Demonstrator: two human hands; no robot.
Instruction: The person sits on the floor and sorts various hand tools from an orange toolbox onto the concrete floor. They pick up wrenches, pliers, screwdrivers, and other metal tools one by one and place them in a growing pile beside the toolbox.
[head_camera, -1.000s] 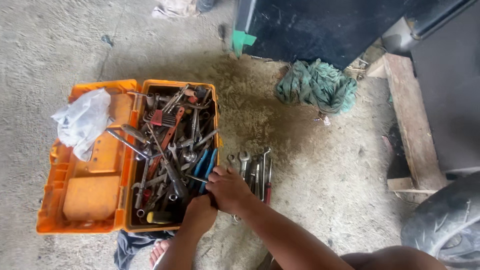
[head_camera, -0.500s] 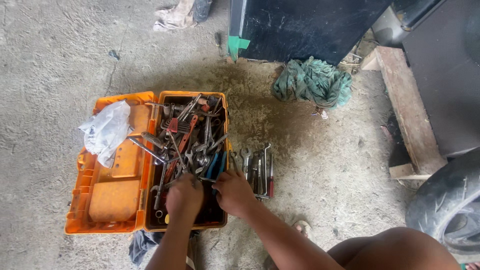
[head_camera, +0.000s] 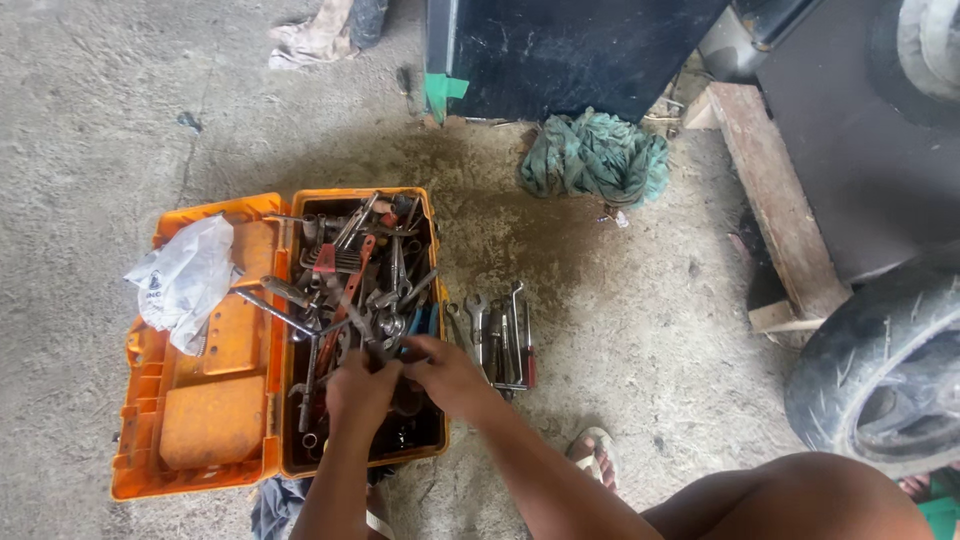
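Orange toolbox (head_camera: 140, 470) lies open on the concrete floor (head_camera: 90, 120), lid flat to the left, tray full of loose metal tools (head_camera: 365, 265). Both hands are over the near half of the tray. Left hand (head_camera: 360, 392) is curled shut around a dark metal tool (head_camera: 368, 342) that sticks up out of the fist; which kind of tool cannot be told. Right hand (head_camera: 445, 375) sits just beside it, fingers bent and touching the same tool at the tray's right edge; whether it grips or only touches cannot be told. A white plastic bag (head_camera: 180, 280) rests on the lid. A row of wrenches (head_camera: 495, 335) lies on the floor just right of the box. Farther back: green rag (head_camera: 595, 158) by a dark panel (head_camera: 570, 50). Wooden plank (head_camera: 770, 200) and tyre (head_camera: 880, 370) at right.
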